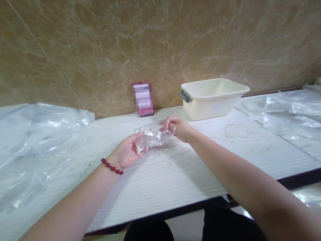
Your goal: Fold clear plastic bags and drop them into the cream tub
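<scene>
A small crinkled clear plastic bag (154, 135) is stretched between my two hands, above the middle of the white table (166, 180). My left hand (128, 151), palm turned up and a dark red bead bracelet (112, 166) at its wrist, grips the bag's left end. At the right end my right hand (180, 129) pinches the plastic between curled fingers. Whether anything lies inside the bag cannot be made out.
A cream plastic bin (208, 106) with a grey handle stands at the back right. A phone (143, 99) with a blurred screen leans on the marbled wall (108, 46). Clear plastic sheets (37, 140) lie at left, with more plastic bags (293, 111) at right.
</scene>
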`<state>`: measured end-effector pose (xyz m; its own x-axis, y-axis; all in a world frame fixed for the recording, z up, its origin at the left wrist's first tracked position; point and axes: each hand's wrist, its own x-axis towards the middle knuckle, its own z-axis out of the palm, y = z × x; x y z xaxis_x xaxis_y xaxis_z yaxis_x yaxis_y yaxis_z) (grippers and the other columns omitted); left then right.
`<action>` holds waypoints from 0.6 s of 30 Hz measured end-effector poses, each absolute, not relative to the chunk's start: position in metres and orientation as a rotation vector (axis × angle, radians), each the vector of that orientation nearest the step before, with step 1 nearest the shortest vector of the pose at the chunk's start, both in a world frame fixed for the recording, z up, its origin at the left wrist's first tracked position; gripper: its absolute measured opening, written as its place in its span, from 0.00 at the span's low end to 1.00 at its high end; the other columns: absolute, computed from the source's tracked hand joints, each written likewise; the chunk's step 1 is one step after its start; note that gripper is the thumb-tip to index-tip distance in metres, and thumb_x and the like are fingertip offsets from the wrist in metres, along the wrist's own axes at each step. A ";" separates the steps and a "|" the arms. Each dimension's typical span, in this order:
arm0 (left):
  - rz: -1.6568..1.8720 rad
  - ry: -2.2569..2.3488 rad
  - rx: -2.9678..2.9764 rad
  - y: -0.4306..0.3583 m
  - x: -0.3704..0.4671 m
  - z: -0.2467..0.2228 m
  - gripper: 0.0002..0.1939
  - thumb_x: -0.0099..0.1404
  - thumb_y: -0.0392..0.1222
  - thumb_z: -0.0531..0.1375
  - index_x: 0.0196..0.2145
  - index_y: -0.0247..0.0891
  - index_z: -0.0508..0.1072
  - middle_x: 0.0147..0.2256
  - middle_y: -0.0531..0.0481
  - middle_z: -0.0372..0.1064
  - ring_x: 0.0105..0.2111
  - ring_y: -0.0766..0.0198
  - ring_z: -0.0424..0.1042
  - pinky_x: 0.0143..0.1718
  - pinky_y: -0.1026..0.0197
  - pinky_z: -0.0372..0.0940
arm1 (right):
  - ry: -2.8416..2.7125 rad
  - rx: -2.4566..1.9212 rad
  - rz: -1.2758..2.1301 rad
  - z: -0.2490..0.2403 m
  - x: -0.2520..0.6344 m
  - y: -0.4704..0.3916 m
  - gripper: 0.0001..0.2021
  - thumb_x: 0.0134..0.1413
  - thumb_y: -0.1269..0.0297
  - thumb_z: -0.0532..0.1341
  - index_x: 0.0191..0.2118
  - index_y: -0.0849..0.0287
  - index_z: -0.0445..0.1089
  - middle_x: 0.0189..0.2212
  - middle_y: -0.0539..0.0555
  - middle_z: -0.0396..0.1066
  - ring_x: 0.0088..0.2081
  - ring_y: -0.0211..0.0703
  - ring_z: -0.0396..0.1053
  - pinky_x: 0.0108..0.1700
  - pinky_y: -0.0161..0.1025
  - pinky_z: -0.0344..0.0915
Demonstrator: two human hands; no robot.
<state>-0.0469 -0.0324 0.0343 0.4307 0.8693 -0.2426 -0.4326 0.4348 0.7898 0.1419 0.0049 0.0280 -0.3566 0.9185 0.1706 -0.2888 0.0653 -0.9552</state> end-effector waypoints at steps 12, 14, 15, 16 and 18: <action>1.025 0.636 0.736 -0.032 -0.050 0.039 0.16 0.59 0.34 0.46 0.45 0.34 0.63 0.48 0.44 0.59 0.47 0.56 0.59 0.45 0.49 0.58 | -1.379 -0.873 1.342 0.027 0.142 0.008 0.13 0.36 0.58 0.61 0.26 0.60 0.60 0.24 0.47 0.63 0.26 0.30 0.62 0.33 0.34 0.63; 1.026 0.633 0.737 -0.033 -0.051 0.040 0.16 0.59 0.34 0.46 0.45 0.34 0.63 0.47 0.44 0.60 0.47 0.56 0.59 0.45 0.48 0.58 | -1.422 -0.908 1.348 0.026 0.142 0.008 0.13 0.38 0.57 0.60 0.28 0.61 0.63 0.26 0.49 0.65 0.29 0.31 0.63 0.35 0.35 0.63; 1.026 0.633 0.739 -0.033 -0.051 0.040 0.16 0.59 0.34 0.46 0.45 0.35 0.63 0.47 0.44 0.61 0.47 0.56 0.59 0.45 0.48 0.58 | -1.442 -0.924 1.340 0.025 0.141 0.009 0.13 0.38 0.57 0.60 0.29 0.61 0.64 0.28 0.50 0.66 0.29 0.32 0.63 0.35 0.35 0.63; 1.025 0.634 0.743 -0.033 -0.051 0.041 0.16 0.59 0.34 0.46 0.45 0.35 0.63 0.46 0.44 0.61 0.47 0.56 0.60 0.45 0.48 0.58 | -1.463 -0.938 1.331 0.024 0.141 0.009 0.14 0.38 0.57 0.60 0.31 0.60 0.65 0.29 0.51 0.66 0.30 0.32 0.63 0.35 0.35 0.64; 1.022 0.639 0.751 -0.033 -0.051 0.041 0.16 0.59 0.34 0.46 0.45 0.34 0.63 0.46 0.44 0.62 0.46 0.56 0.61 0.44 0.48 0.59 | -1.504 -0.959 1.322 0.022 0.141 0.010 0.15 0.37 0.57 0.61 0.33 0.61 0.66 0.31 0.52 0.67 0.30 0.33 0.64 0.34 0.36 0.64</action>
<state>-0.0514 -0.0328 0.0408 0.3881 0.9136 -0.1217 -0.5093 0.3226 0.7978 0.1413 0.0101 0.0221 -0.3049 0.9439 0.1266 -0.0046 0.1315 -0.9913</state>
